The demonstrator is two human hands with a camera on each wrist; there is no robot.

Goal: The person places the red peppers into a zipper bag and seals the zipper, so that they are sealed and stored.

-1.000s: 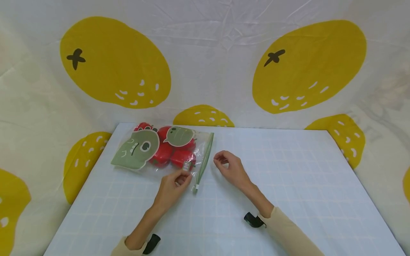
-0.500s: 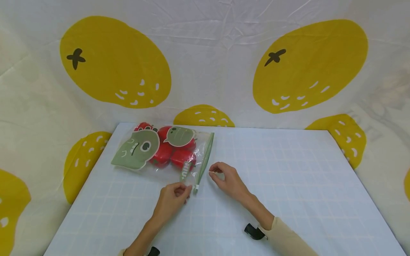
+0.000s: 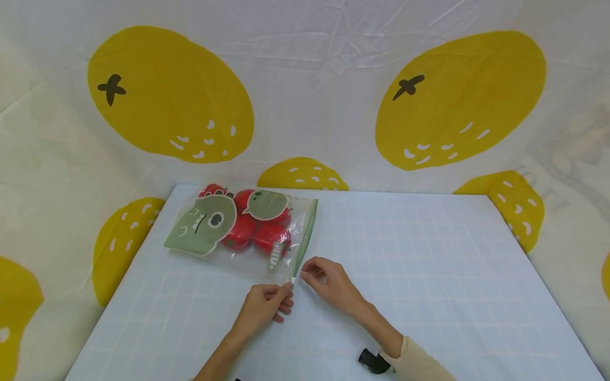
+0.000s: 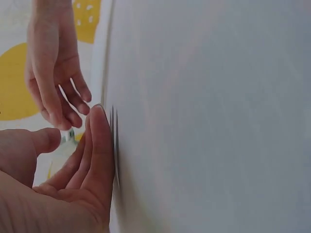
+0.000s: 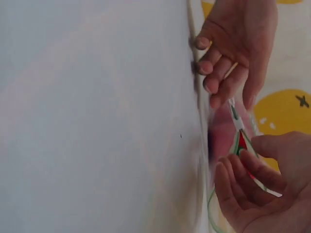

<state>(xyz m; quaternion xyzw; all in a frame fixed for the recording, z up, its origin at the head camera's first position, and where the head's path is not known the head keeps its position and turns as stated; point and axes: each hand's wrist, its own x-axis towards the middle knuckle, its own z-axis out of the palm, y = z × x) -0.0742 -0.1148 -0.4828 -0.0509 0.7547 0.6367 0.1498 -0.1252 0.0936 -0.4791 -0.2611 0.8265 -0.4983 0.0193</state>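
Note:
A clear zip bag [image 3: 238, 259] lies at the back left of the table, holding several red peppers [image 3: 241, 231]. A green zip strip [image 3: 306, 233] runs along its right edge, with a white slider [image 3: 293, 280] at the near end. My left hand [image 3: 261, 309] is at that slider; the left wrist view shows its thumb and fingers apart, with the slider's end visible in the gap. Just right of the strip is my right hand [image 3: 331, 283], fingers loosely bent. In the right wrist view the strip shows behind its fingertips [image 5: 245, 154]; contact cannot be told.
The table [image 3: 429, 275] has a pale checked cover. Behind it hangs a white cloth [image 3: 314, 106] with yellow fruit prints. A black wrist camera [image 3: 374, 361] sits by the right sleeve [image 3: 419, 362].
My left hand has left the bag's lower right part and moved nearer me, to the slider end. The right hand has come down and left along the zip strip. The bag stays put.

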